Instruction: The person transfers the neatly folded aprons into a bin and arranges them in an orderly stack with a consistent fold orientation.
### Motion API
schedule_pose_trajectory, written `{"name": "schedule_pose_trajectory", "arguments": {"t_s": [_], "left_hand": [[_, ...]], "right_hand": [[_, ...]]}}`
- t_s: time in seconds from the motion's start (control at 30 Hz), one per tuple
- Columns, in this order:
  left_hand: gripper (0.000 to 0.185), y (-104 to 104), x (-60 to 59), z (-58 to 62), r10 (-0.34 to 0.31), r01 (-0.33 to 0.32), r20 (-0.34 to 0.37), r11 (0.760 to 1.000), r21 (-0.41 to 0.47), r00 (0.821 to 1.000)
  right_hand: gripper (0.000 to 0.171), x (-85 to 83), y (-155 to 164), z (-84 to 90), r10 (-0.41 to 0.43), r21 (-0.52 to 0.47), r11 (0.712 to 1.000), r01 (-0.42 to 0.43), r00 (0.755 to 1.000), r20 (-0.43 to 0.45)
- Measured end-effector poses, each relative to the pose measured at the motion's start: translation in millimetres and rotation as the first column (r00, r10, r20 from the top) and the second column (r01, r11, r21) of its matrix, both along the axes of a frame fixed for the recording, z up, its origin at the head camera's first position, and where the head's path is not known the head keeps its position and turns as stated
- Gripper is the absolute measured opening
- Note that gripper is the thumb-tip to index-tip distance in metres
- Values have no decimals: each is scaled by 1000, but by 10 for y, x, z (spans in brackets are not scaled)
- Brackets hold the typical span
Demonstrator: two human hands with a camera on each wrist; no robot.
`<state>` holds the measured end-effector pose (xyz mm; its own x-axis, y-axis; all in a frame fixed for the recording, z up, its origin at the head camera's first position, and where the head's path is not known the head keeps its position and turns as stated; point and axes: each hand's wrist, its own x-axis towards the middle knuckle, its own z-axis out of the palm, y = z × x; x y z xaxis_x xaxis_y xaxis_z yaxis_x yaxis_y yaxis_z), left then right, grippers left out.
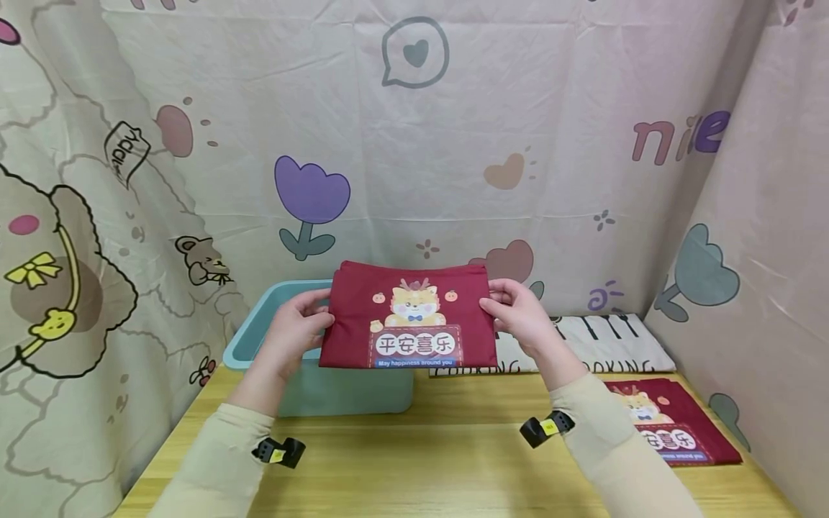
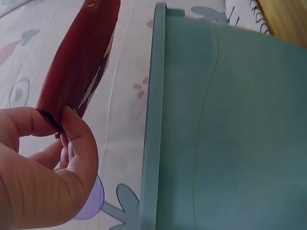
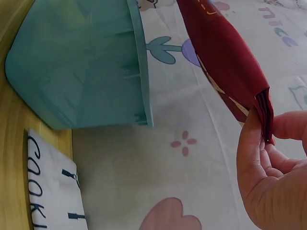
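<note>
A folded dark red cloth (image 1: 350, 313) with a cartoon animal and Chinese characters printed on it is held up flat, facing me. My left hand (image 1: 291, 327) pinches its left edge between thumb and fingers. At the opposite edge, my right hand (image 1: 524, 316) grips it the same way. Several layers show at the pinched edge of the cloth (image 3: 235, 57) in the right wrist view. Behind and below it stands a teal plastic bin (image 1: 350, 392), partly hidden by the cloth and left hand. The bin's inside is mostly out of sight.
A second folded red cloth (image 1: 702, 424) with the same print lies at the table's right side, partly behind my right forearm. Farther back lies a white cloth (image 1: 602, 342) lettered COOKING. Patterned curtains (image 1: 421, 144) surround the wooden table (image 1: 414, 467).
</note>
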<state>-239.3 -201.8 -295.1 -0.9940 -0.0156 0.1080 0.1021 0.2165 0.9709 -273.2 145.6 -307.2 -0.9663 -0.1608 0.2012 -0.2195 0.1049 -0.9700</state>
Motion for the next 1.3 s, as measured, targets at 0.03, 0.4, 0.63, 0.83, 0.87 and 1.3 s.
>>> {"name": "schedule_pose_trajectory", "arguments": {"t_s": [0.03,0.4,0.63,0.83,0.87,1.3], "left_hand": [[54,-23,-9,0,3,-3,0,1000,-5,1000],[54,-276,-112,14,40,-39,16,997,-67,999],[54,-416,-154,51,70,-68,9,994,-90,998],[55,-534,-202,52,105,-104,-2,984,-145,995],[56,-551,-210,51,112,-111,-2,981,-157,994],[55,-798,-339,60,169,-155,26,948,-279,985]], "right_hand": [[38,-17,-31,-3,-1,-5,1000,1,1000,5],[36,-171,-349,-1,2,-27,1000,-2,1000,25],[34,-257,-543,26,13,-36,999,-12,999,33],[32,-313,-684,41,16,0,1000,-16,999,36],[32,-323,-710,41,19,4,1000,-19,999,37],[27,-469,-1048,8,-9,66,998,5,998,67]]}}
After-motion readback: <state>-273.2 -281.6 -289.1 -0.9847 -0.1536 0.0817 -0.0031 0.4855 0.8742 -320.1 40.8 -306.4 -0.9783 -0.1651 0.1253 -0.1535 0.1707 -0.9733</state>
